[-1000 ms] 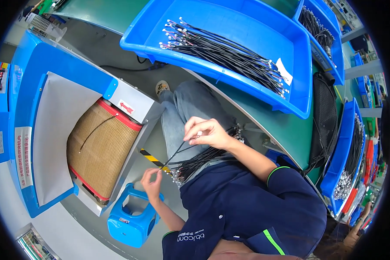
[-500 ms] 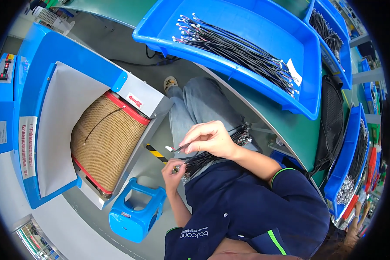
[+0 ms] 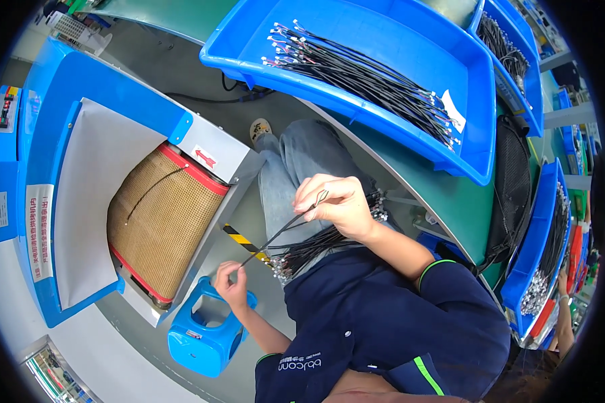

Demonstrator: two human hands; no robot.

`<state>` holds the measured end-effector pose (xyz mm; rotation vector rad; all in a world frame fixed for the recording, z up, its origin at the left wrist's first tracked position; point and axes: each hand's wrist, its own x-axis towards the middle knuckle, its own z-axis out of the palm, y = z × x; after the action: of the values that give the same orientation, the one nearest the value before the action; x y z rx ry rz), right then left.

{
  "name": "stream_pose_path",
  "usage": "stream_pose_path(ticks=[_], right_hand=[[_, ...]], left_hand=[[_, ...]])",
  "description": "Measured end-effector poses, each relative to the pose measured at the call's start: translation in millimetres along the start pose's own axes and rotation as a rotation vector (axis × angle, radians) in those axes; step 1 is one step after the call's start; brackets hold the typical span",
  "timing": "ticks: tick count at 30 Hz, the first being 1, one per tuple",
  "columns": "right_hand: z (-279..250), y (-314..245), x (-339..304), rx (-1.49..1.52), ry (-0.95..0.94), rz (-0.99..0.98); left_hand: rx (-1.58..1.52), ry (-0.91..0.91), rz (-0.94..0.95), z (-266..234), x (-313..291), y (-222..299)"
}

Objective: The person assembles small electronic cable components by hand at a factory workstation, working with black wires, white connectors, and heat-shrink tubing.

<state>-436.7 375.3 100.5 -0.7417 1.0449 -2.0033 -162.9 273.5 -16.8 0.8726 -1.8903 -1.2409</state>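
Observation:
A thin black cable [image 3: 270,240] is stretched on a slant between my two hands. My right hand [image 3: 337,203] pinches it near its upper end, where a small loop of thin wire stands out above the fingers. Lower and to the left, my left hand [image 3: 232,287] has its fingers closed on the other end; the tip there is hidden. Beneath the right hand, a bundle of black cables [image 3: 314,249] with small white connectors rests across my lap. On the mesh conveyor belt [image 3: 175,221] of a blue machine at the left lies a single black cable [image 3: 143,198].
A large blue tray [image 3: 262,67] holding many black cables sits on the green table [image 3: 417,181] ahead. More blue bins [image 3: 517,295] of cables line the right side, with another person's arm [image 3: 565,316] near them. A blue stool [image 3: 198,342] stands at lower left.
My hands have moved apart: the left went down and left, the right slightly up and right. The cable, earlier bunched at the right fingers with its white connector showing, now spans between them.

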Motion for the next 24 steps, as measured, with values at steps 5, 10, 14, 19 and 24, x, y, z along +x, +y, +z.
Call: stream_pose_path(ticks=[5,10,14,19,24], right_hand=[[-2,2,-3,0.020,-0.024,-0.030],[-3,0,-6,0.096,0.041,-0.083],[-2,-11,-7,0.133,0.008,0.069],[-1,-14,-11,0.169,0.023,0.169],[-3,-15,-13,0.201,0.012,0.158]], left_hand=[[0.036,0.028,0.033,-8,1,4],[0.072,0.034,0.037,-13,1,8],[0.129,0.055,0.029,-15,-3,11],[0.156,0.036,0.037,-12,-6,14],[0.163,0.016,0.051,-8,-6,16]])
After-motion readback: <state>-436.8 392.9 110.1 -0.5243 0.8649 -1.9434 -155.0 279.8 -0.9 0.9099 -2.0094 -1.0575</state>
